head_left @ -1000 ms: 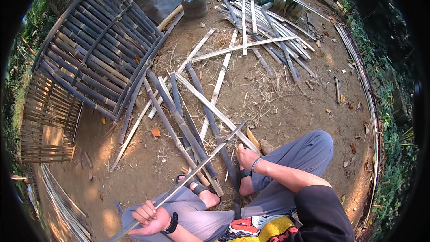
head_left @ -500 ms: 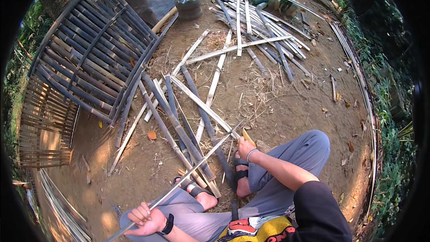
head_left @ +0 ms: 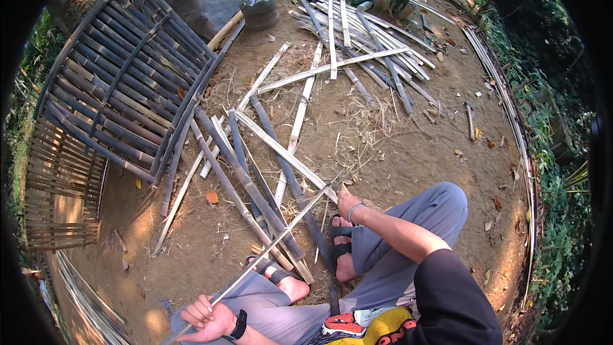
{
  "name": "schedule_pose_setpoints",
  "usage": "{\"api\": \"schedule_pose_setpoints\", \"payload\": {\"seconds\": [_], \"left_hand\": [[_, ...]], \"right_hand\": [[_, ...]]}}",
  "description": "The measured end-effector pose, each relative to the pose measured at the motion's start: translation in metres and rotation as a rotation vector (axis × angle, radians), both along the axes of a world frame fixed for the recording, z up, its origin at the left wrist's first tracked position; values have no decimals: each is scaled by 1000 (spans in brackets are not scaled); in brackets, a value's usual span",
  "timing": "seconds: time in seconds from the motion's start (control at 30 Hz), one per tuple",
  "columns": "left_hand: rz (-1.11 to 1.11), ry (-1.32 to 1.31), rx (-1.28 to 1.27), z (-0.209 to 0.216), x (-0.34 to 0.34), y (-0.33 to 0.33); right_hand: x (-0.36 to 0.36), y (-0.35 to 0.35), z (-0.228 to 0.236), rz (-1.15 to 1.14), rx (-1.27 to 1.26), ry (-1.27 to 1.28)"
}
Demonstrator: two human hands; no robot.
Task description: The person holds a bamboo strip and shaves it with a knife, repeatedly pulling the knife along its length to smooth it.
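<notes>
My left hand [head_left: 207, 319], with a black band at its wrist, is closed around a long thin bamboo strip [head_left: 271, 244] near my left knee. The strip slants up and away to the right, its far end reaching just beyond my right hand [head_left: 348, 206]. That hand is closed in front of my right shin. A small tan tip shows above its fingers, but what it grips is mostly hidden. A pale split bamboo slat [head_left: 284, 152] runs from the upper left to my right fingers, crossing the strip close to them. I cannot tell if the hand holds this slat.
Dark bamboo poles [head_left: 246, 182] lie before my sandalled feet. Farther off is a heap of split bamboo slats [head_left: 373, 45]. A slatted bamboo frame [head_left: 121, 70] stands at the left, near a clear plastic container [head_left: 259, 9]. Thin strips [head_left: 89, 300] lie at the lower left.
My right hand has turned slightly, and less of the tan thing in it shows. The left hand keeps its grip on the strip. The whole view has shifted a little.
</notes>
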State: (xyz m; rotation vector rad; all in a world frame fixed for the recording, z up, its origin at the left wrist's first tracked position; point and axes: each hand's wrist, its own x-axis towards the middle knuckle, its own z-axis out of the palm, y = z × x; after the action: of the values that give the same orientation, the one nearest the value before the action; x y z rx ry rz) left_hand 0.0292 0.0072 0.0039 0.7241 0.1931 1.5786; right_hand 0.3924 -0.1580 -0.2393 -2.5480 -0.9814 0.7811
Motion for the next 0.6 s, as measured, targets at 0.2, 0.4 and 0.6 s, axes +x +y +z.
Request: {"api": "schedule_pose_setpoints", "payload": {"seconds": [0.2,0.4,0.6], "left_hand": [[-20,-56,-15,-1,2,0],[1,-13,-16,0,-2,-1],[-67,-4,66,3,3,3]], "right_hand": [[9,-22,-3,87,-53,-37],[4,-14,-3,-4,-70,96],[35,-16,0,-27,-133,-14]]}}
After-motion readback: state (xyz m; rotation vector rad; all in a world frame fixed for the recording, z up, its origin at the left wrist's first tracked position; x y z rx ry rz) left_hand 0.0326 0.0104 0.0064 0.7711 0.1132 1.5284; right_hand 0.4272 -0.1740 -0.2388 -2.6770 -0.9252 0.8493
